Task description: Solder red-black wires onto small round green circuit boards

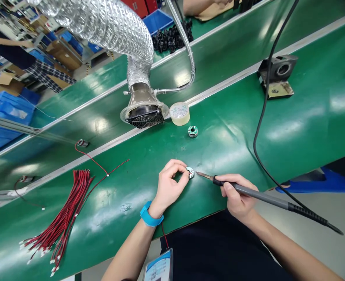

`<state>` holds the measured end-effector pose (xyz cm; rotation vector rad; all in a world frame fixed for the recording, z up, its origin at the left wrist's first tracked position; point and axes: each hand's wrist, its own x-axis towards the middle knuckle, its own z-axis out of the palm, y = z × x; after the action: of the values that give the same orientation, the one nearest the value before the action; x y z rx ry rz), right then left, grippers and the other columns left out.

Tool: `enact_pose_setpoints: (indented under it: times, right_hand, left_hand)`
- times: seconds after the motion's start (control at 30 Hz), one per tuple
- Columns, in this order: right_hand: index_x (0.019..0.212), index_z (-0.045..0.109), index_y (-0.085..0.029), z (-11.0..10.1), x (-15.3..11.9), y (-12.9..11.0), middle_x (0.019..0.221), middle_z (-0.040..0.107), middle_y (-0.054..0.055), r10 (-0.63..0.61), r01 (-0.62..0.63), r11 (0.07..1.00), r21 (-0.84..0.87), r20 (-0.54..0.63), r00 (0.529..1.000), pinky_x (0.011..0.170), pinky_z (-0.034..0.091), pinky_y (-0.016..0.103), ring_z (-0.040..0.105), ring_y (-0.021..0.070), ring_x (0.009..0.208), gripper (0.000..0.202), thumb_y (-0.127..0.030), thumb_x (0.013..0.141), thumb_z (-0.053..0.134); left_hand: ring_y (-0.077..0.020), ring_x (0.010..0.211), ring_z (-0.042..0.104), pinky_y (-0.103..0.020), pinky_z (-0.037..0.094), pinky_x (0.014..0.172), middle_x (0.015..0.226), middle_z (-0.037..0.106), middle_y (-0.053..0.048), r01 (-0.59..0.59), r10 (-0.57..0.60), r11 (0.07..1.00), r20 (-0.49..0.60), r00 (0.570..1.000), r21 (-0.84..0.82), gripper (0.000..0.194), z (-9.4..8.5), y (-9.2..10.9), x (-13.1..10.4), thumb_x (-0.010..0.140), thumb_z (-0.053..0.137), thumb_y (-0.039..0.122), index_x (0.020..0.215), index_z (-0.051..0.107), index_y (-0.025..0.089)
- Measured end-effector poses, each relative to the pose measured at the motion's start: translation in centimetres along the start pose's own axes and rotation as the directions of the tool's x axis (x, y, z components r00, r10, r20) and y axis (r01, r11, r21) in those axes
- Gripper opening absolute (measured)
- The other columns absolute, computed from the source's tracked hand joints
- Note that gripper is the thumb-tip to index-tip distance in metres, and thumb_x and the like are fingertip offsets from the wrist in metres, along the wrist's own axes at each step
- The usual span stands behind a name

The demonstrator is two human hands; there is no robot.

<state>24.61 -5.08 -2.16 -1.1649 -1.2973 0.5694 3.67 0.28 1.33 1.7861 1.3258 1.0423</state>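
Observation:
Between thumb and forefinger, my left hand point(172, 180) pinches a small round circuit board part point(191, 173) at the mat's surface. A blue band point(151, 214) circles that wrist. My right hand point(239, 195) is wrapped around a soldering iron point(260, 196), held like a pen. Its tip points left and sits just right of the round part, with a small gap showing. Farther back on the green mat lies a similar round part point(192, 132) with a green top. A clear roll of tape point(179, 113) stands behind it.
A fume extractor point(144, 111) on a silver duct point(102, 27) hangs over the bench's back. Red and black wires point(64, 214) lie bundled at left. The iron's black cable point(260, 132) runs past a metal holder point(277, 76). Other people work beyond.

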Motion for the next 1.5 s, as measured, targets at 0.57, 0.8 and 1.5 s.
enact_pose_setpoints:
  times: [0.57,0.8,1.5]
  right_hand:
    - [0.098,0.078,-0.024,0.20,0.59,-0.51,0.077,0.077,-0.001,-0.077,0.078,0.997,-0.023,0.041,0.996,0.065,0.059,0.029,0.074,0.0155,0.064,0.017,-0.024,0.098,0.061]
    - [0.099,0.079,-0.025,0.22,0.18,-0.12,0.076,0.076,0.000,-0.026,0.026,1.000,-0.011,0.010,1.000,0.061,0.059,0.031,0.074,0.0177,0.064,0.017,-0.026,0.098,0.062]
    - [0.095,0.079,-0.023,0.21,0.77,-0.74,0.065,0.072,-0.002,-0.043,0.044,0.998,-0.038,0.046,0.998,0.065,0.062,0.033,0.070,0.0174,0.057,0.018,-0.028,0.098,0.061]
  left_hand:
    - [-0.0144,0.083,0.061,-0.029,0.048,0.075,0.093,0.069,-0.003,-0.083,0.085,0.993,-0.022,0.996,0.079,0.013,0.49,0.04,-0.21,0.093,0.070,0.014,0.082,0.068,0.020]
    - [-0.0148,0.084,0.062,-0.029,0.049,0.076,0.093,0.069,-0.003,-0.088,0.091,0.991,-0.023,0.996,0.100,0.012,0.51,0.09,-0.25,0.094,0.070,0.015,0.082,0.067,0.020]
    - [-0.0150,0.085,0.064,-0.029,0.049,0.075,0.093,0.069,-0.004,-0.119,0.125,0.985,-0.041,0.991,0.125,0.013,0.68,0.25,-0.37,0.094,0.069,0.015,0.083,0.066,0.019]
